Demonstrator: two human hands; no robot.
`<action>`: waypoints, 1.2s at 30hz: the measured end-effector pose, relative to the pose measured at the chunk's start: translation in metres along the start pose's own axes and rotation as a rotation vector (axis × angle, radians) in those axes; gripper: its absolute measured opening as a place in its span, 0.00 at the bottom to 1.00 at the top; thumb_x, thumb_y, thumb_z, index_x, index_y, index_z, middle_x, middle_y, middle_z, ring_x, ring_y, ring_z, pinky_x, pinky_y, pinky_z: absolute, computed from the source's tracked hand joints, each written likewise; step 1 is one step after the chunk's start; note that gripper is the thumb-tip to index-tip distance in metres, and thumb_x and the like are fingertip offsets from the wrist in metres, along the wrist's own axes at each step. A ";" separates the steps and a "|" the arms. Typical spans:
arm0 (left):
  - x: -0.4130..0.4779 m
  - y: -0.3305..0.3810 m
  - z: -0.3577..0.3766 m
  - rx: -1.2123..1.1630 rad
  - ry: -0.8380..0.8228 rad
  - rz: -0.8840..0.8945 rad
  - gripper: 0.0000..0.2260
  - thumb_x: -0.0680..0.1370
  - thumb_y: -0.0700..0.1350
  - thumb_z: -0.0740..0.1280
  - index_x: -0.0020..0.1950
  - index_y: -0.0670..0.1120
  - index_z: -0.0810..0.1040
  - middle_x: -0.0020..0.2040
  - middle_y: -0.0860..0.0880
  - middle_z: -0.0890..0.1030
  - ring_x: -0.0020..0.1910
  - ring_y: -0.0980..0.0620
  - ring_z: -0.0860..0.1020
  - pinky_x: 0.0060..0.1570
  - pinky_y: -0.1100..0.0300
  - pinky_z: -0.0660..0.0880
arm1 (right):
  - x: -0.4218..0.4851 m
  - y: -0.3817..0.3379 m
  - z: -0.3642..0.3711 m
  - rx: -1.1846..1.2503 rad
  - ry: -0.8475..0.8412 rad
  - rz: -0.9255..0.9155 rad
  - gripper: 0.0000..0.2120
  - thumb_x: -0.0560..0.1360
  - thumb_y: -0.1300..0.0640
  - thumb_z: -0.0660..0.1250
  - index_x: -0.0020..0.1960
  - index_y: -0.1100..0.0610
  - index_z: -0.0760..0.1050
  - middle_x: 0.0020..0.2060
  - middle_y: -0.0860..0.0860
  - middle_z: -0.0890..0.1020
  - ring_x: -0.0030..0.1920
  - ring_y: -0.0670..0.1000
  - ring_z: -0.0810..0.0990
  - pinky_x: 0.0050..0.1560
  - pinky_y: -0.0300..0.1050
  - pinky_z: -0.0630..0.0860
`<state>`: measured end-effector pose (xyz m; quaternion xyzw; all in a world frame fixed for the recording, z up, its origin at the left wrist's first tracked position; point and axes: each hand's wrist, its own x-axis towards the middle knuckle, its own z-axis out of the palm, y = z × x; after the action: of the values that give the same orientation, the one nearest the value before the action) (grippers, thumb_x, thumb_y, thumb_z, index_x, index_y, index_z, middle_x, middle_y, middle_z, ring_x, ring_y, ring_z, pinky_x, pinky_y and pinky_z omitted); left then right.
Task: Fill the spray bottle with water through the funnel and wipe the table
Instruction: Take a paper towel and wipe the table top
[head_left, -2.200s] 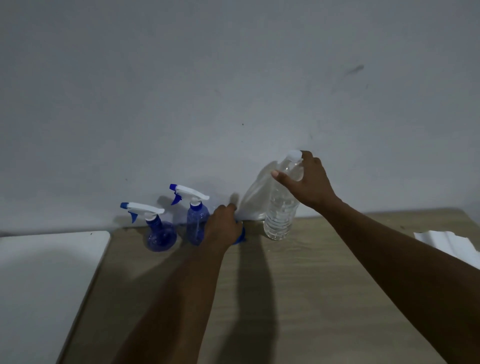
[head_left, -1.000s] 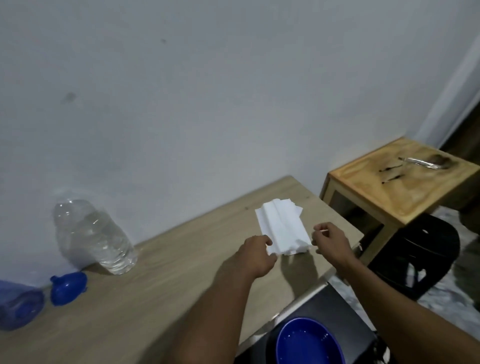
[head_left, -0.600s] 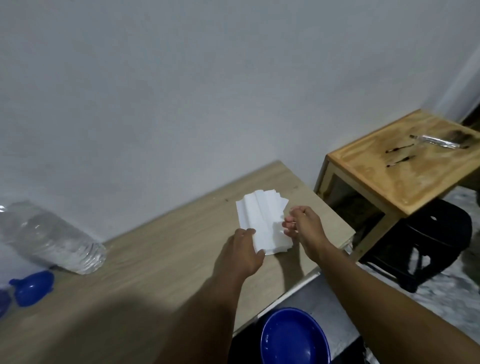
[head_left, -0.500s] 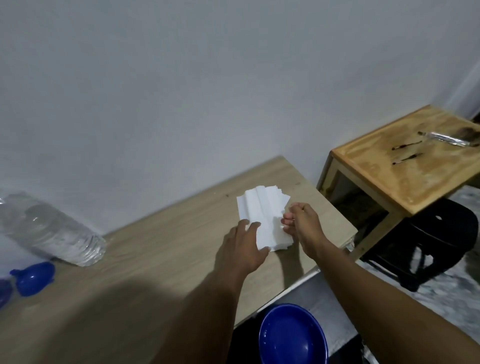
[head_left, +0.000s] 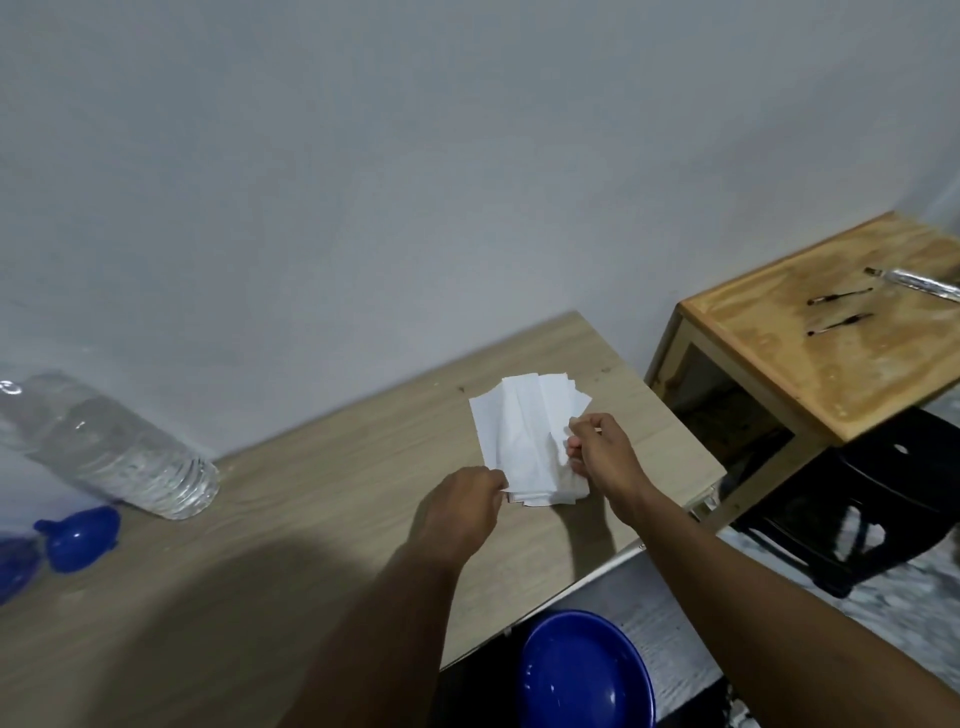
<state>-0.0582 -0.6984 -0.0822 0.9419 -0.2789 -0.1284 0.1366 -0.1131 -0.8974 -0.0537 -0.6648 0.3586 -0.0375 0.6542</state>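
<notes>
**Both hands on the tissue stack**

Right hand (head_left: 597, 457) has its fingers curled shut on the right edge of the white tissue stack (head_left: 524, 441), pinching a fold of the top sheet between thumb and fingertips. Left hand (head_left: 462, 512) is closed on the stack's near left corner, fingertips touching the paper. The stack lies flat on the bench (head_left: 311, 499) between the two hands, its sheets fanned slightly at the far end.

Well to the left of the left hand, a clear water bottle (head_left: 109, 447) stands against the wall, appearing tilted in the wide-angle view. Just beside its base sits a blue funnel (head_left: 78, 532), and at the frame's left edge a blue spray bottle (head_left: 13, 566) is partly cut off.

Below the hands, off the bench's near edge, is a blue bowl (head_left: 584, 673). To the right of the right hand stands a wooden side table (head_left: 810, 338), with a black stool (head_left: 852, 499) beneath it.
</notes>
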 end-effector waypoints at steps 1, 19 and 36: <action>0.000 -0.003 -0.002 -0.002 0.001 -0.006 0.08 0.78 0.48 0.60 0.51 0.54 0.78 0.48 0.54 0.81 0.48 0.48 0.79 0.45 0.50 0.78 | -0.001 -0.002 0.000 -0.022 -0.004 -0.001 0.10 0.78 0.45 0.63 0.52 0.51 0.74 0.45 0.52 0.82 0.49 0.55 0.81 0.60 0.59 0.78; 0.001 0.017 -0.043 -0.272 0.282 -0.085 0.08 0.72 0.48 0.59 0.50 0.58 0.70 0.48 0.58 0.77 0.44 0.51 0.78 0.42 0.51 0.79 | -0.029 -0.019 0.039 0.362 0.066 -0.015 0.13 0.81 0.47 0.57 0.60 0.52 0.72 0.53 0.52 0.78 0.55 0.52 0.80 0.55 0.56 0.80; -0.001 0.026 -0.061 -0.342 0.400 -0.017 0.16 0.73 0.39 0.63 0.58 0.46 0.80 0.56 0.51 0.82 0.52 0.50 0.80 0.52 0.53 0.78 | -0.043 -0.003 0.041 0.128 0.220 -0.225 0.06 0.83 0.50 0.58 0.48 0.45 0.71 0.50 0.46 0.78 0.51 0.51 0.79 0.52 0.56 0.82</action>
<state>-0.0524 -0.7081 -0.0169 0.9141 -0.2124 0.0140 0.3451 -0.1223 -0.8407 -0.0391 -0.6498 0.3483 -0.2058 0.6436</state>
